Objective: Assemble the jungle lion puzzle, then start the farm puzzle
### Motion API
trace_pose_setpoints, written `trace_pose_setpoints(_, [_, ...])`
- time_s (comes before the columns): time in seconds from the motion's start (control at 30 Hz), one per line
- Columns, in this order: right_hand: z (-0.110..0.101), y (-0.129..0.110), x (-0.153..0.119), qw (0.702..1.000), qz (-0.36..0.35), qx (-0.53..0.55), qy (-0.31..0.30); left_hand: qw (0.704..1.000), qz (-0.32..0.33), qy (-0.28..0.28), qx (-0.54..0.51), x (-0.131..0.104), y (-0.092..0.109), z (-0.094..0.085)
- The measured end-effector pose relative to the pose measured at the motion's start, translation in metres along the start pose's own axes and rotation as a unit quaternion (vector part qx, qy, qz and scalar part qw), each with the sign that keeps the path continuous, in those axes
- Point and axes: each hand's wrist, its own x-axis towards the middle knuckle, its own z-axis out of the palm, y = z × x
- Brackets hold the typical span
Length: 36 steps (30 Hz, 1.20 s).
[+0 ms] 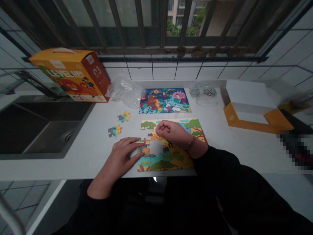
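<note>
Barred window [151, 24] across the far side, white-tiled wall [163, 71] under it, and a pale countertop [220, 150] running the full width! Over on the left sits a dark sink [36, 155], with an orange "LEVEL UP!" box [70, 76] at its far edge; far right, an open orange-and-white box [251, 125]. Centre stage, near edge: a savanna animal jigsaw [177, 157], largely together, its right side and near edge filled in. Just beyond lies a night-forest jigsaw [166, 101], looking complete. Now the hands: left [122, 155] spread open, fingertips on the savanna jigsaw's left side; right [172, 130] curled in over its upper middle, and whether it grips a piece, I can't tell! Crumpled clear bag [126, 91] far left of centre, filled clear bag [204, 93] far right. What's left? Bare counter shows through left of the jigsaw's middle, and two loose pieces, one far [124, 117], one nearer [114, 131], wait on the left. Nearly done, by my reckoning, though the right hand hides some of it.
</note>
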Motion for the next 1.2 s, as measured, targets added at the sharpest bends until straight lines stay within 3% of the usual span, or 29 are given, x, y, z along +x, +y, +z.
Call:
trace_pose_setpoints(0.23, [0.001, -0.003, -0.001, 1.0, -0.001, -0.021, 0.007, 0.999, -0.005, -0.02, 0.029, -0.001, -0.001, -0.001])
trace_pose_setpoints(0.8, [0.002, -0.012, -0.003, 0.999, 0.013, -0.029, 0.003, 0.998, 0.018, -0.006, 0.056, -0.003, 0.003, 0.004])
trace_pose_setpoints(1.2, [0.001, -0.011, -0.003, 0.999, 0.007, -0.036, -0.009, 1.0, -0.002, -0.006, -0.007, 0.002, 0.0, 0.005])
